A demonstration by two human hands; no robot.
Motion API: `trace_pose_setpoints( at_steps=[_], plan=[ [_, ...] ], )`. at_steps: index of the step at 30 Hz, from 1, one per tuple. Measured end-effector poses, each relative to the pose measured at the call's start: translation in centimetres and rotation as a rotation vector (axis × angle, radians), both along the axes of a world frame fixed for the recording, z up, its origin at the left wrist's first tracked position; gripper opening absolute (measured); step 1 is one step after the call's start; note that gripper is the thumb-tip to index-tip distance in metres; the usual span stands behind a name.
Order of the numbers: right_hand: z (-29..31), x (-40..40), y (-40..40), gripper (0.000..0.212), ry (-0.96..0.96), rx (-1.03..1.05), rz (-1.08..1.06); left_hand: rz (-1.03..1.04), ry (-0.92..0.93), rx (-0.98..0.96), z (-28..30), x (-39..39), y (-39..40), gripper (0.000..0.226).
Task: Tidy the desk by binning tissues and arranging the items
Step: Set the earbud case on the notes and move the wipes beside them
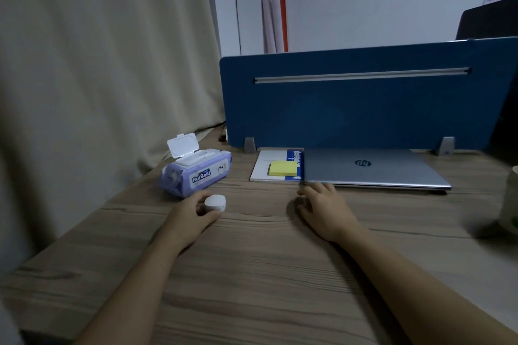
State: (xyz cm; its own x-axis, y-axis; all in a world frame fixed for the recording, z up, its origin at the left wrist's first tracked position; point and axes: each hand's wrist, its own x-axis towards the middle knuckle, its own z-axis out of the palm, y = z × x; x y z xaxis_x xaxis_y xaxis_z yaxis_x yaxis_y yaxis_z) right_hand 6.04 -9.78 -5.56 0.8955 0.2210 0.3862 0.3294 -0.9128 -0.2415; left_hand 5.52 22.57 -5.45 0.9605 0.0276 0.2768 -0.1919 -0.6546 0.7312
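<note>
Fingers (206, 211) of the left hand (193, 214) curl around a small white jar (215, 202) on the tabletop (266, 274), just beside an open-lidded wet-wipe pack (196, 173). Right hand (325, 210) rests loosely spread, holding nothing, its fingertips near the closed HP laptop (372, 166); yellow sticky notes (283, 168) sit on a notebook (263, 165).

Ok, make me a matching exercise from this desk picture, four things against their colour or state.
Things:
1. laptop
2. wet wipes pack
3. sticky notes
4. small round container

States:
A. yellow, lying on a notebook
B. lid flipped open
C. closed, silver
D. white, held in the left hand

Pairs: 1-C, 2-B, 3-A, 4-D
</note>
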Motion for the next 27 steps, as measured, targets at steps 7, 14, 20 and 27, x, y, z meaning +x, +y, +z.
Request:
trace_pose_setpoints(
  at_steps=[7, 14, 20, 27],
  plan=[
    [0.2, 3.4, -0.2, 0.033, -0.018, 0.026, -0.019, -0.101, -0.073, 0.123, 0.9, 2.8, -3.9, 0.032],
    [0.3, 6.8, -0.6, 0.025, -0.119, 0.015, -0.132, -0.082, -0.192, 0.081, 0.8, 8.6, -9.6, 0.051],
    [0.5, 10.0, -1.6, 0.021, -0.192, -0.013, -0.187, -0.076, -0.295, 0.101, 0.8, 12.9, -14.7, 0.049],
    [0.7, 12.1, -2.6, 0.021, -0.22, 0.027, -0.198, -0.054, -0.332, 0.152, 0.6, 15.5, -16.0, 0.047]
  ],
)
